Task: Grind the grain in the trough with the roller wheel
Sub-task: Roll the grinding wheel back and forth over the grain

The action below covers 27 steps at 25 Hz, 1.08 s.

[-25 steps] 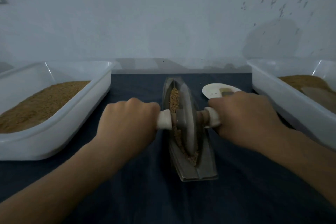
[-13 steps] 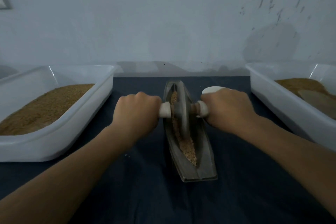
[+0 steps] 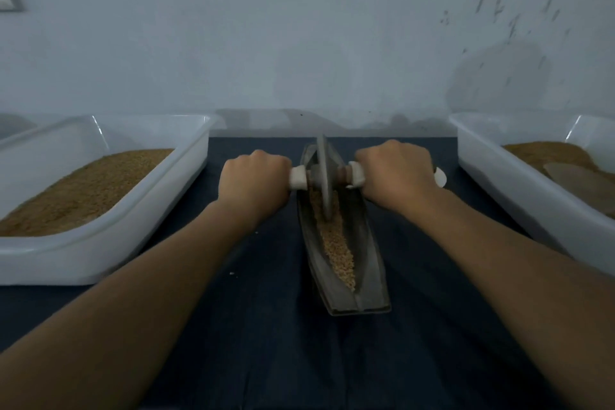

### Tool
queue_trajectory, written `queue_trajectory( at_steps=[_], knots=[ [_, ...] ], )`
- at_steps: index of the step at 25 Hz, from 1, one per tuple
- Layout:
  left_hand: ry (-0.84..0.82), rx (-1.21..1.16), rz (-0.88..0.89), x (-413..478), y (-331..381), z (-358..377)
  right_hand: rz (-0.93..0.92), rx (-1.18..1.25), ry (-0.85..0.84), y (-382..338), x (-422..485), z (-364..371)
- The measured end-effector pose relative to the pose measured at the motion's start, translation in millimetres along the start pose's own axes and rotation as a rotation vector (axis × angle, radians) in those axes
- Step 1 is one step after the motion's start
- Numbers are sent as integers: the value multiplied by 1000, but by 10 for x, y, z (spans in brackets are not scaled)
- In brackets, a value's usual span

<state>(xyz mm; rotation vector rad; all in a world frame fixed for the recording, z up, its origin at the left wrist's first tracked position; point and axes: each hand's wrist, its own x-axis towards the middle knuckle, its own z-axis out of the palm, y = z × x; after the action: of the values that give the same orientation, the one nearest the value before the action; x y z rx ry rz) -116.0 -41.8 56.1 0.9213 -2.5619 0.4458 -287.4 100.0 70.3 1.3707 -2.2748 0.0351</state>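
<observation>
A narrow boat-shaped metal trough [image 3: 371, 283] lies lengthwise on the dark cloth in the middle. Tan grain [image 3: 336, 245] fills its groove along the near half. The grey roller wheel [image 3: 323, 176] stands upright in the groove at the trough's far end. A white-tipped axle runs through it. My left hand [image 3: 254, 181] grips the left handle and my right hand [image 3: 394, 173] grips the right handle, both with knuckles up. The far tip of the trough is hidden behind the wheel.
A white tub [image 3: 100, 250] holding brown grain stands at the left. Another white tub [image 3: 519, 190] with grain and a flat scoop stands at the right. A small white dish [image 3: 440, 176] peeks out behind my right hand. The wall rises just beyond the table.
Both hands have pushed the wheel away from me along the trough, from the middle to the far end. More grain lies uncovered in the near half.
</observation>
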Motion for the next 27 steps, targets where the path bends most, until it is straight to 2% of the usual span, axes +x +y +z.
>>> queue_trajectory(
  at_steps=[2, 5, 6, 10, 13, 14, 17, 19, 21, 24, 27],
  knots=[
    [138, 30, 90, -289, 1, 1, -52, 21, 61, 82, -313, 17],
    [289, 34, 217, -592, -58, -158, -145, -44, 292, 163, -731, -48],
    [290, 34, 218, -573, -61, -144, -146, -56, 294, 170, -722, -45],
    [138, 96, 53, -135, 33, 48, 1, 12, 114, 53, -196, 149],
    [-42, 39, 25, 291, 27, -16, 47, 104, -26, 7, 193, 139],
    [-39, 41, 23, 280, 20, -16, 46, 119, -39, 9, 177, 125],
    [184, 33, 75, -179, 3, 47, -32, 44, 66, 78, -237, 81],
    [289, 12, 170, -517, -47, -2, -110, -2, 167, 110, -543, 28],
    [336, 5, 212, -535, -81, 3, -136, -14, 184, 145, -637, 33],
    [181, 100, 83, -243, 16, 47, -41, 6, 135, 78, -310, 137],
    [-3, 3, -7, 206, 32, 40, 8, 39, 21, -14, 175, 82]
  ],
)
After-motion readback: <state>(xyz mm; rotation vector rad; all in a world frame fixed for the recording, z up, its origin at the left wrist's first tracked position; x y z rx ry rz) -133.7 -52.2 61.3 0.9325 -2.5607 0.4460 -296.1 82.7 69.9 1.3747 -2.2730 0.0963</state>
